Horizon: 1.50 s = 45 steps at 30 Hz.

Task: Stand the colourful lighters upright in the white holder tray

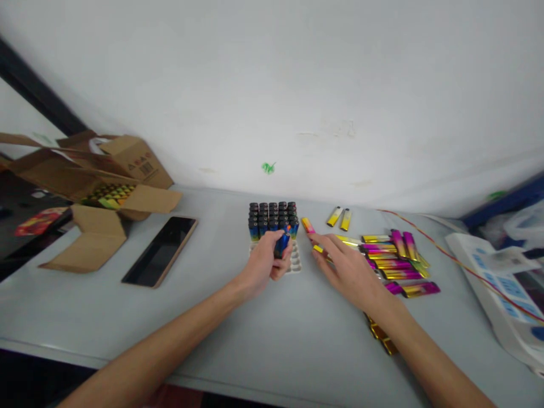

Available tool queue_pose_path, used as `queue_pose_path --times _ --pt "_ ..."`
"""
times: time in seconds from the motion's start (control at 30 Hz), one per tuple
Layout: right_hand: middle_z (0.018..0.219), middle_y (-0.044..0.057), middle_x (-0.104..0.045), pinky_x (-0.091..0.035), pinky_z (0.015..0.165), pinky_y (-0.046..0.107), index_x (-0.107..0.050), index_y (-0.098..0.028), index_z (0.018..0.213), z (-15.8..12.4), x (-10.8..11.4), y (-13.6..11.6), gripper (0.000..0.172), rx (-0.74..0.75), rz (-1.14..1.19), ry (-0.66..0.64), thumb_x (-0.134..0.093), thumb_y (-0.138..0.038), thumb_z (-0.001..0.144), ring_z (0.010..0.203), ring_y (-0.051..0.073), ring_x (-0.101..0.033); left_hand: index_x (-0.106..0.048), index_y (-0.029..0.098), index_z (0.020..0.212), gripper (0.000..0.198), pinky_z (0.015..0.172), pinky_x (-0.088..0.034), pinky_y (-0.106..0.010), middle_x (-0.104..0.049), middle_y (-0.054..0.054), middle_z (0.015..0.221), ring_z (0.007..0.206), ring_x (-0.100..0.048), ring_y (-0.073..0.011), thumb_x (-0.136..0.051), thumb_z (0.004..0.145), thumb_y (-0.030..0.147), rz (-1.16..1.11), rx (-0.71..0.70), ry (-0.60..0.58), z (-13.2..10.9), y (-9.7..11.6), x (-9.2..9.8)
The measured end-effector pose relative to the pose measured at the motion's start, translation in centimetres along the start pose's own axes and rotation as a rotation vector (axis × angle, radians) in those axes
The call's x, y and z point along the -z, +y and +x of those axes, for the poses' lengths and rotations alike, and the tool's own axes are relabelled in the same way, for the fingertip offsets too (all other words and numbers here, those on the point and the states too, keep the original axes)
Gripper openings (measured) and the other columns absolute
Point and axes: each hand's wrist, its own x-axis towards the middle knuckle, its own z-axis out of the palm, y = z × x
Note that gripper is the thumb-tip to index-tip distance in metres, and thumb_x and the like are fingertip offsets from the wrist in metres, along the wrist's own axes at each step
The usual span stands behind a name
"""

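Observation:
My left hand point(266, 258) is closed around a blue lighter point(282, 245) with an orange tip, held tilted over the front of a white tray point(296, 262) with round pockets. Rows of black-topped blue lighters point(272, 218) stand upright at the tray's back. To the right, my right hand point(342, 263) has its fingers curled, and the yellow end of a lighter point(318, 249) pokes out between thumb and fingers. A pink and yellow lighter point(306, 224) lies against its fingertips. Beneath and beyond this hand, several shiny purple and gold lighters point(397, 263) are spread in a loose pile, partly hidden.
Two yellow and white lighters point(340, 219) lie near the wall. A dark phone point(160, 252) rests on the left, beside an open cardboard box point(147, 164) holding yellow-green items. At the right is a white device point(488, 289), crossed by a red and yellow wire point(437, 247).

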Motion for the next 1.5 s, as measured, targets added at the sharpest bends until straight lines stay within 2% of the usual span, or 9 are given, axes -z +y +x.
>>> queue_pose_path --times 0.23,0.4,0.5,0.6,0.73,0.83,0.93,1.17,1.5 --pt "0.111 0.012 -0.068 -0.057 0.082 0.04 -0.061 -0.021 0.116 0.1 0.3 -0.5 0.019 0.015 -0.009 0.022 -0.045 -0.027 0.108 0.095 0.026 -0.069 -0.043 0.022 0.072 0.05 0.039 -0.013 -0.015 -0.024 0.01 0.051 0.041 -0.013 -0.0057 -0.043 0.096 0.065 -0.026 -0.026 0.03 0.0 0.6 0.0" --pt "0.08 0.008 -0.065 -0.045 0.067 0.033 -0.061 -0.021 0.083 0.1 0.3 -0.9 0.04 0.053 -0.017 0.067 -0.036 -0.033 0.111 0.07 0.02 -0.061 -0.051 0.022 0.099 0.035 0.037 -0.03 -0.018 -0.052 0.006 0.063 0.04 -0.04 -0.0079 -0.054 0.1 0.057 0.259 -0.31 -0.038 -1.2 3.7 1.4" --pt "0.054 0.001 -0.053 -0.032 0.055 0.032 -0.052 -0.023 0.061 0.0 0.2 -1.3 0.056 0.025 0.07 0.045 -0.037 -0.041 0.112 0.047 0.015 -0.044 -0.062 0.018 0.099 0.035 0.057 -0.052 -0.023 -0.064 -0.002 0.081 0.068 -0.063 -0.0143 -0.057 0.101 0.052 0.554 -0.501 0.01 -2.3 6.3 2.6" --pt "0.044 -0.001 -0.044 -0.025 0.051 0.032 -0.045 -0.023 0.052 0.0 0.3 -1.8 0.064 0.007 0.134 0.049 -0.037 -0.044 0.111 0.039 0.012 -0.035 -0.076 0.017 0.102 0.03 0.079 -0.055 -0.026 -0.068 -0.009 0.101 0.092 -0.064 -0.0181 -0.065 0.097 0.044 0.89 -0.624 0.078 -3.3 8.3 3.7" --pt "0.054 0.001 -0.057 -0.041 0.052 0.03 -0.065 -0.021 0.069 0.0 0.2 -2.2 0.055 0.06 0.121 0.045 -0.035 -0.037 0.112 0.046 0.015 -0.052 -0.082 0.021 0.106 0.029 0.074 -0.052 -0.026 -0.071 -0.007 0.095 0.083 -0.063 -0.0167 -0.067 0.096 0.044 1.174 -0.607 0.089 -4.3 9.5 4.9" --pt "0.111 0.012 -0.073 -0.06 0.078 0.035 -0.072 -0.021 0.117 -0.2 -0.4 -2.1 0.035 0.14 0.093 0.005 -0.038 -0.022 0.11 0.09 0.022 -0.072 -0.082 0.02 0.106 0.032 0.071 -0.052 -0.025 -0.076 -0.005 0.086 0.074 -0.065 -0.0162 -0.07 0.093 0.047 1.26 -0.521 0.106 -4.7 9.7 5.6" --pt "0.147 0.014 -0.058 -0.057 0.106 0.047 -0.058 -0.025 0.143 -0.4 -1.4 -2.2 0.041 0.22 0.048 -0.01 -0.047 -0.014 0.105 0.129 0.026 -0.062 -0.082 0.021 0.105 0.033 0.07 -0.053 -0.025 -0.079 -0.003 0.081 0.07 -0.068 -0.0169 -0.069 0.092 0.048 1.385 -0.436 0.147 -4.9 9.6 6.2" --pt "0.136 0.014 -0.068 -0.05 0.118 0.053 -0.068 -0.018 0.13 -0.2 -2.5 -2.5 0.031 0.3 -0.021 -0.007 -0.061 -0.016 0.1 0.138 0.03 -0.056 -0.082 0.023 0.104 0.029 0.068 -0.053 -0.025 -0.08 -0.001 0.078 0.068 -0.071 -0.0179 -0.065 0.093 0.045 1.454 -0.383 0.076 -4.2 9.0 7.0" --pt "0.128 0.014 -0.067 -0.055 0.113 0.049 -0.07 -0.018 0.123 -0.3 -4.1 -1.3 0.025 0.232 0.007 0.032 -0.061 -0.015 0.1 0.131 0.028 -0.059 -0.081 0.023 0.108 0.032 0.072 -0.053 -0.025 -0.081 -0.002 0.084 0.073 -0.074 -0.0193 -0.064 0.095 0.046 1.47 -0.386 0.093 -3.8 8.7 7.2"
